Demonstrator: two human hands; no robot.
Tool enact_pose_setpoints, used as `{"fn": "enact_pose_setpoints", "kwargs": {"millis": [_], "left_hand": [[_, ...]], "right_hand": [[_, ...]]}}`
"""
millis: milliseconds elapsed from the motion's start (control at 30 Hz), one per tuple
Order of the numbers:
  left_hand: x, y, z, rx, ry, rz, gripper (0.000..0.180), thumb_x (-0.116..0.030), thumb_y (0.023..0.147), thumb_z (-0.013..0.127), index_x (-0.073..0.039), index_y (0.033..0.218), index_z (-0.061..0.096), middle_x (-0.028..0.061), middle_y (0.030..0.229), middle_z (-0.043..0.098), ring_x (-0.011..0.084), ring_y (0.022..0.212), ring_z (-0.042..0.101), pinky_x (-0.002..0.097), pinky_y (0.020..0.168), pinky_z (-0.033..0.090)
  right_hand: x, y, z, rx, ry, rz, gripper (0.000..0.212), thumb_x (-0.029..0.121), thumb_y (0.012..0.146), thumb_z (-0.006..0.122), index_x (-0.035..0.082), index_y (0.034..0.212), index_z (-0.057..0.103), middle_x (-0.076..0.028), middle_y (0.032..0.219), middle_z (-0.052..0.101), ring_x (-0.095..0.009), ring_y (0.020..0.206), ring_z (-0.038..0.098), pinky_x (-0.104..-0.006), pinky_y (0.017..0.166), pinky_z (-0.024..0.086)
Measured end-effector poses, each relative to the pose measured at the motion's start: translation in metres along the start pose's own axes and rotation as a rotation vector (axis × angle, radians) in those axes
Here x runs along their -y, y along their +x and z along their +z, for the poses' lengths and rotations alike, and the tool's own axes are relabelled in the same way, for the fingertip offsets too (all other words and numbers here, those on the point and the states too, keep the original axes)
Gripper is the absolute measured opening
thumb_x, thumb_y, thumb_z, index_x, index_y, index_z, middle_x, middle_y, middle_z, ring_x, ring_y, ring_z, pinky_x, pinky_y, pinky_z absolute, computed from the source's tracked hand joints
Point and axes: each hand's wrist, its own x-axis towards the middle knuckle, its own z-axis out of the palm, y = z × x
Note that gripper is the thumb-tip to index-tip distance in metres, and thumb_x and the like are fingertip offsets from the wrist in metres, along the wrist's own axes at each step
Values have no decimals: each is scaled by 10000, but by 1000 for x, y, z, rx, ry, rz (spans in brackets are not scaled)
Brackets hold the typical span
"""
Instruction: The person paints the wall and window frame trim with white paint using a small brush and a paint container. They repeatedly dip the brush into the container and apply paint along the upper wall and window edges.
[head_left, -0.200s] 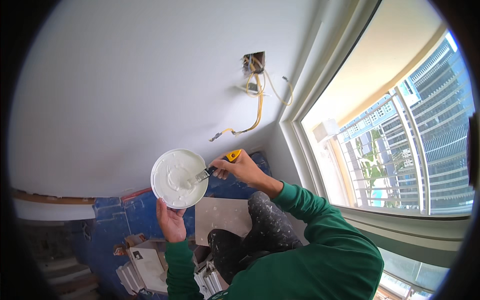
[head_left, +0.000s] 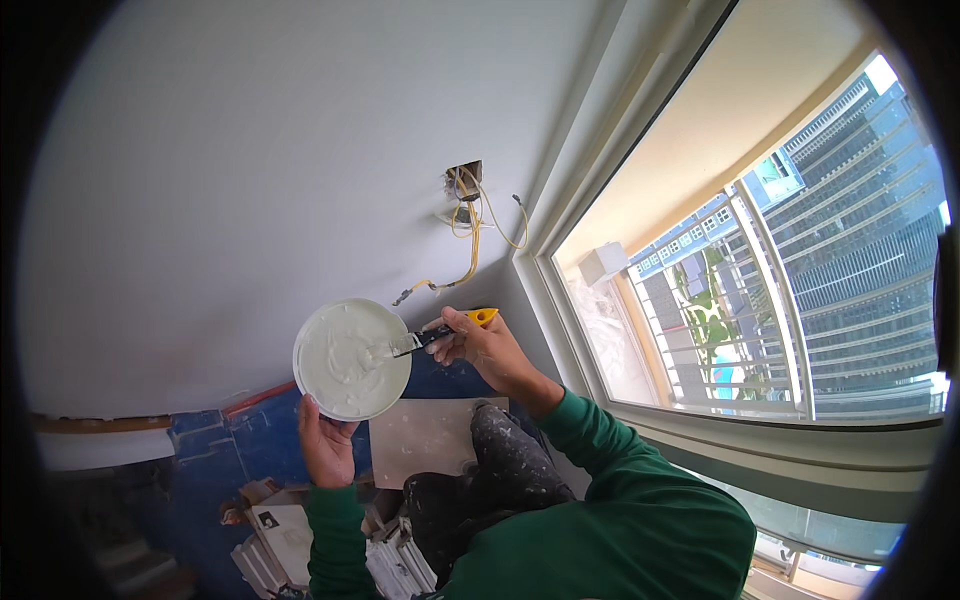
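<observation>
My left hand (head_left: 327,440) grips the lower rim of a round white lid (head_left: 303,385), its thumb on the edge and its other fingers underneath. Smeared white paste (head_left: 345,350) covers the middle of the lid. In my right hand (head_left: 482,350) is a putty knife (head_left: 430,337) with a black and yellow handle, my fingers closed around it. The knife's blade reaches over the lid's right rim, and its tip is in the paste. Paste coats part of the blade, so its very end is hidden.
Yellow wires (head_left: 472,250) hang from an open wall box (head_left: 464,180) beyond the lid. At right is a large window (head_left: 640,330) with a railing outside. Blue sheeting (head_left: 265,440), a pale board (head_left: 415,440) and several boxes (head_left: 285,530) lie below.
The whole view has shifted, so the wall box and window sit further left. The putty knife lies at a flatter angle, still in the paste. Both hands keep their hold.
</observation>
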Motion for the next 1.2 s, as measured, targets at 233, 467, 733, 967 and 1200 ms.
{"fn": "enact_pose_setpoints", "kwargs": {"millis": [233, 467, 733, 967, 1200], "left_hand": [[-19, -29, 38, 134, -281, -232, 412, -227, 999, 481, -23, 1351, 415, 150, 1322, 535, 251, 1135, 597, 371, 858, 590], [-26, -42, 41, 143, -355, -411, 435, -249, 990, 513, -28, 1353, 420, 150, 1326, 539, 269, 1160, 584, 425, 919, 558], [-59, -47, 15, 108, -255, -414, 414, -241, 997, 497, -24, 1343, 426, 140, 1324, 542, 238, 1162, 582, 368, 917, 565], [-82, -57, 16, -84, -180, -294, 470, -275, 995, 501, -10, 1369, 399, 146, 1346, 526, 250, 1192, 557, 387, 977, 519], [-97, -66, 2, -102, -125, -277, 514, -287, 974, 540, -42, 1398, 385, 138, 1388, 488, 255, 1227, 525, 434, 1024, 464]], "right_hand": [[73, -64, 28, -158, 256, 50, 460, 439, 986, 491, -4, 988, 618, -65, 657, 588, -148, 600, 533, -252, 566, 412], [101, -103, 38, -251, 644, -47, 359, 389, 986, 510, 46, 988, 616, -18, 698, 547, -129, 665, 464, -230, 550, 374], [147, -80, -11, -301, 627, -537, 281, 246, 962, 530, 7, 1101, 578, -67, 883, 590, -140, 838, 553, -249, 632, 459], [164, -11, -64, -443, 228, -990, 257, 94, 956, 545, -54, 1155, 612, -121, 994, 630, -174, 907, 630, -306, 751, 537], [177, 39, -80, -688, -151, -1156, 222, 42, 931, 595, -44, 1128, 650, -134, 997, 625, -159, 797, 641, -285, 749, 537]]}}
